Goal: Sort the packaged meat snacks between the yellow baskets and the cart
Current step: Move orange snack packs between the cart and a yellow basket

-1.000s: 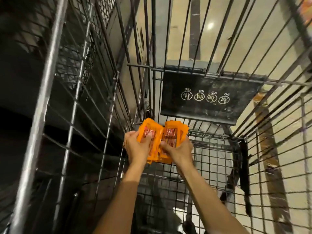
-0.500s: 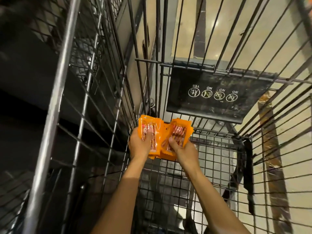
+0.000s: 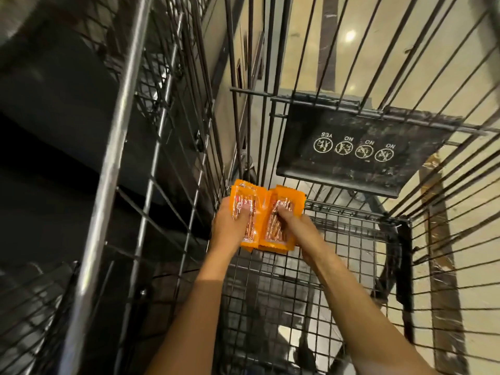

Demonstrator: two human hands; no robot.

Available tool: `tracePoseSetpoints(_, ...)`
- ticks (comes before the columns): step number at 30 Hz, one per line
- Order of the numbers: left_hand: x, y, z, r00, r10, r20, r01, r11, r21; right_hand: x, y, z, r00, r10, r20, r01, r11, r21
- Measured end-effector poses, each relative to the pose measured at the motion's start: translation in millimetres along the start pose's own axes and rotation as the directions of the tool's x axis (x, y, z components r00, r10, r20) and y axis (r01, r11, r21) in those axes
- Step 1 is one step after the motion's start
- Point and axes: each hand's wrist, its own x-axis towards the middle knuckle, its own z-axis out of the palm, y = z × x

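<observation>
Two orange packs of meat snacks are held low inside the wire cart (image 3: 349, 239), near its far left corner. My left hand (image 3: 228, 228) grips the left pack (image 3: 247, 212), thumb pressed on its clear window. My right hand (image 3: 296, 228) grips the right pack (image 3: 281, 226) beside it, thumb on top. The packs touch side by side and seem to have more orange packs stacked under them. They sit at or just above the cart's mesh floor; I cannot tell which. No yellow basket is in view.
The black fold-down child seat flap (image 3: 359, 152) with white warning icons hangs just beyond the packs. Tall wire walls enclose both sides. A second cart's frame (image 3: 113, 158) stands close on the left. A black strap (image 3: 403, 266) hangs at the right corner.
Both hands have moved the packs slightly lower and closer to the cart floor. The grip on each pack is the same.
</observation>
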Motion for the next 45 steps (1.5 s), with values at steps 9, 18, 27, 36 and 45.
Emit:
tracePoseSetpoints(9,-12.2,2.5,10.8,0.991,0.086,-0.098,-0.074,0.99,0.124,14.9,9.1,18.5,0.974,-0.095,-0.206,0.032,0.957,-0.289)
tracePoseSetpoints(18,-14.2,3.5,6.8,0.998,0.044,-0.041,-0.035,0.98,0.197,0.8,18.3,6.1,0.923,-0.126,-0.363,0.012,0.954,-0.3)
tracePoseSetpoints(27,-13.2,4.0,8.4,0.998,0.049,-0.034,-0.037,0.956,0.29,-13.1,25.4,9.9,0.931,-0.248,-0.269,0.116,0.897,-0.426)
tracePoseSetpoints(36,-16.4,3.8,10.4,0.998,0.043,-0.047,-0.03,0.968,0.25,-20.5,25.9,13.2,0.941,-0.227,-0.251,0.134,0.931,-0.34)
tracePoseSetpoints(45,-19.5,5.8,9.1,0.999,0.015,-0.03,-0.006,0.956,0.293,-21.3,25.4,10.4,0.954,-0.2,-0.221,0.131,0.948,-0.291)
